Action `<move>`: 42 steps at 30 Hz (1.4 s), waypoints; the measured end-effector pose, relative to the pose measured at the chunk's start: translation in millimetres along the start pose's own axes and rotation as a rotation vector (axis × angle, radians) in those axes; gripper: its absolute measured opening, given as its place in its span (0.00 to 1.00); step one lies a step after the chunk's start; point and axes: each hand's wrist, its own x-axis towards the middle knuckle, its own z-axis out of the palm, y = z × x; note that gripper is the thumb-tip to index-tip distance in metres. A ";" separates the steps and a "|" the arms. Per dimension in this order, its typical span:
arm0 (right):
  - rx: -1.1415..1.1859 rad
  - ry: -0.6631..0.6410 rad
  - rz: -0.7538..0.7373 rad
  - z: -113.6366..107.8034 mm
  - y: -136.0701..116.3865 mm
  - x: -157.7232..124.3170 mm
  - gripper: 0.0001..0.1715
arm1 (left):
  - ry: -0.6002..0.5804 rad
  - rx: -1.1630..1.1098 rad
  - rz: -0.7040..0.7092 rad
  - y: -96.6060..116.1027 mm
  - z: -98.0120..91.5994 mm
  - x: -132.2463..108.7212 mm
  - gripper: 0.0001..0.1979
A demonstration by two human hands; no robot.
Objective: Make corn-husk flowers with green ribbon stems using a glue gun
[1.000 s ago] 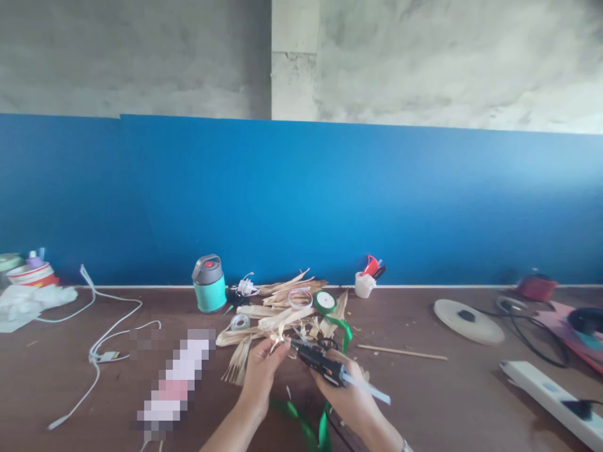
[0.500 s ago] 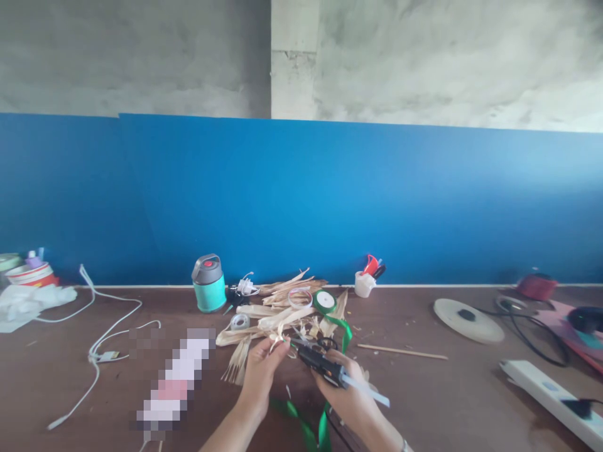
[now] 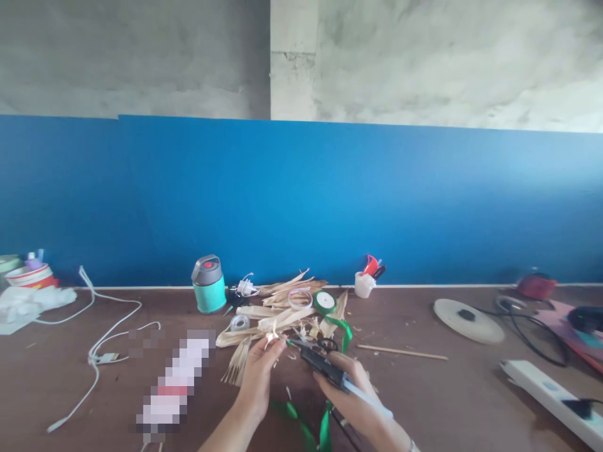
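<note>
My left hand (image 3: 259, 370) pinches a small pale piece of corn husk (image 3: 272, 339) between thumb and fingers. A black glue gun (image 3: 325, 367) is gripped in my right hand (image 3: 351, 389), with a translucent glue stick (image 3: 370, 400) jutting from its back end. The gun's nozzle points left at the husk piece and sits close to my left fingertips; whether it touches cannot be made out. Dried corn husks (image 3: 282, 317) lie in a heap just beyond both hands. Green ribbon (image 3: 324, 427) trails on the table below the gun, and a green ribbon spool (image 3: 325, 302) rests on the heap.
Beyond the husks stand a turquoise flask (image 3: 210, 295) and a white cup of pens (image 3: 364, 284). A thin stick (image 3: 402, 351) lies to the right, near a round lid-like disc (image 3: 466, 321) and a white power strip (image 3: 551, 395). White cables (image 3: 97, 339) spread on the left.
My right hand and the glue gun have shifted slightly right and down, away from my left fingertips. The left hand has barely moved, still pinching the husk piece.
</note>
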 end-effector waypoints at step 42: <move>-0.231 0.042 -0.059 23.5 6.7 35.3 0.07 | 0.016 -0.079 -0.055 1.0 4.7 -6.9 0.13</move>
